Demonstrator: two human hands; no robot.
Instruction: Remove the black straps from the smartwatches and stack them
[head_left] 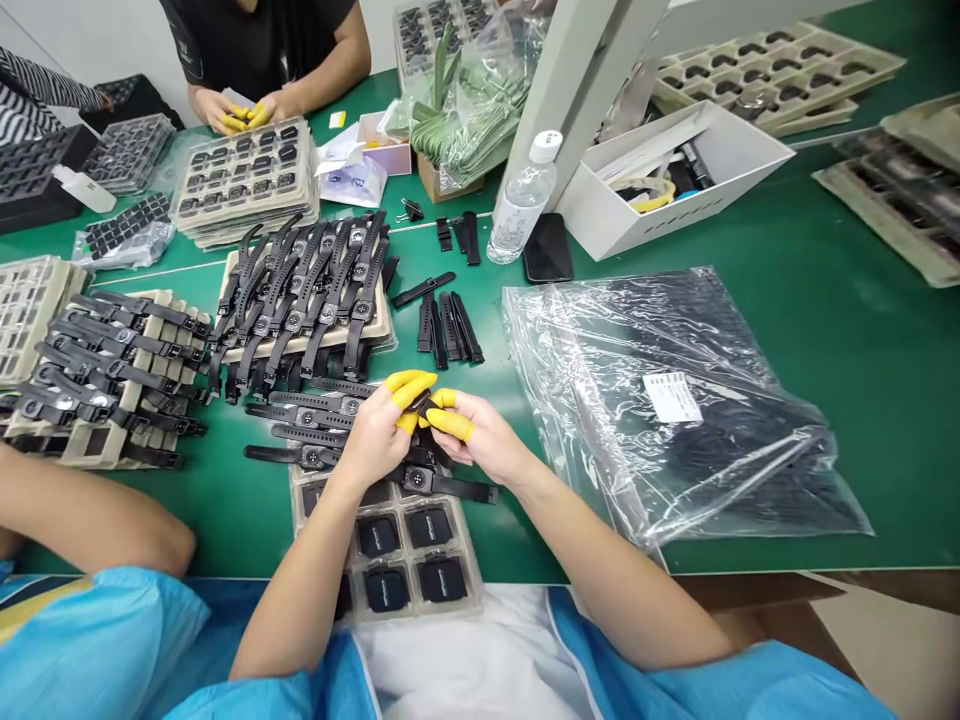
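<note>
Shine is seen on the small black piece (421, 403), mostly hidden by yellow-capped fingertips (451, 426), so its full shape cannot be told. It is pinched between the left hand (376, 435) and the right hand (482, 432), just above the black watches (417, 480) laid near the tray (409, 556). The table's (517, 545) near edge is overhung by the tray; a green strip is left between right wrist and plastic bag (720, 400).

Hands (381, 428) pinch small black piece (424, 404) above watches (418, 480).
</note>
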